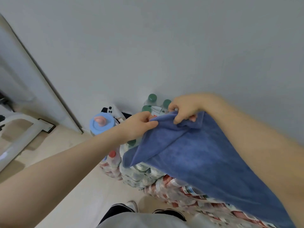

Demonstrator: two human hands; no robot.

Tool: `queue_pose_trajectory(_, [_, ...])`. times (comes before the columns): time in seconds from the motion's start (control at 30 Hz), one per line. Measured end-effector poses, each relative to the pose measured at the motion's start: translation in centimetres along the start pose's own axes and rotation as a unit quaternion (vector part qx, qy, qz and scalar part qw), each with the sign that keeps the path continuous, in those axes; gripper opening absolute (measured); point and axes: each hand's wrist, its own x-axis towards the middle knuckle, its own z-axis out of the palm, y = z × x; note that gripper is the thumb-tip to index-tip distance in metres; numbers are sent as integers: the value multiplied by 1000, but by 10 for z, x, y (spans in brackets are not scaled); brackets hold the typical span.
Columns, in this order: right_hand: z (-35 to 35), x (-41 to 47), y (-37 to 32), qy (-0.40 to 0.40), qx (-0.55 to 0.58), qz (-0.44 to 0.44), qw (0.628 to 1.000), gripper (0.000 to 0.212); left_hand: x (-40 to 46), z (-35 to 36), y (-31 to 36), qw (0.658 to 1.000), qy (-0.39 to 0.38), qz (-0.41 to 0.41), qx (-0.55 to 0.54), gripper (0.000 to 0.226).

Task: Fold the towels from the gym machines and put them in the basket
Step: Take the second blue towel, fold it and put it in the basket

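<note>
Blue towel (197, 155) held up in front of grey wall (164, 46), both hands at top edge; left hand (138, 124) pinches corner, right hand (184, 107) grips bunched edge just beside. Towel drapes down toward lower right over shrink-wrapped bottle packs (139, 175); green-capped bottles (152, 97) behind hands; blue-lidded jar (102, 124) at left on pale floor (74, 186)

Floor (79, 186) is bare on the left, btwn the white frame (18, 137) by the door and the shrink-wrapped bottle packs (139, 175), w/ room to pass there. Packs run along the wall (164, 46) from the green-capped bottles (152, 97) to the floor's near right, blocking that side; blue-lidded jar (101, 123) stands just left of them. Blue towel (205, 158) hangs over the packs, hiding their tops.
</note>
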Motion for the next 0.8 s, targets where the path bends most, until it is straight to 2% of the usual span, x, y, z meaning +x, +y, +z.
queue_pose_trajectory(0.1, [-8,14,-6,100,-43,16,994,27,2,-10,-7,999,22,-3,-38,24])
queue_pose_trajectory(0.2, [-12,27,-15,157,53,-13,986,26,2,-22,-15,994,73,-16,-81,20])
queue_pose_trajectory(0.27, [-12,39,-18,235,85,-14,968,23,0,-30,-22,987,102,-29,-119,20])
queue_pose_trajectory(0.33, [-10,54,-19,345,68,6,936,16,-5,-35,-27,985,81,-39,-145,17])
queue_pose_trajectory(0.4, [-6,66,-23,402,99,8,910,20,-8,-37,-36,994,26,-45,-94,32])
queue_pose_trajectory(0.47, [4,75,-30,369,117,-26,922,44,-13,-37,-43,998,4,-57,-27,38])
queue_pose_trajectory(0.53, [18,81,-36,304,61,-19,951,61,-17,-36,-52,996,-7,-81,-38,34])
queue_pose_trajectory(0.63, [39,82,-36,279,25,22,960,56,-25,-32,-62,989,-9,-118,-87,40])
queue_pose_trajectory(0.7, [53,77,-31,284,23,23,958,52,-30,-30,-66,981,-1,-144,-129,31])
queue_pose_trajectory(0.8, [69,64,-18,299,16,23,954,48,-42,-32,-65,983,-20,-148,-104,17])
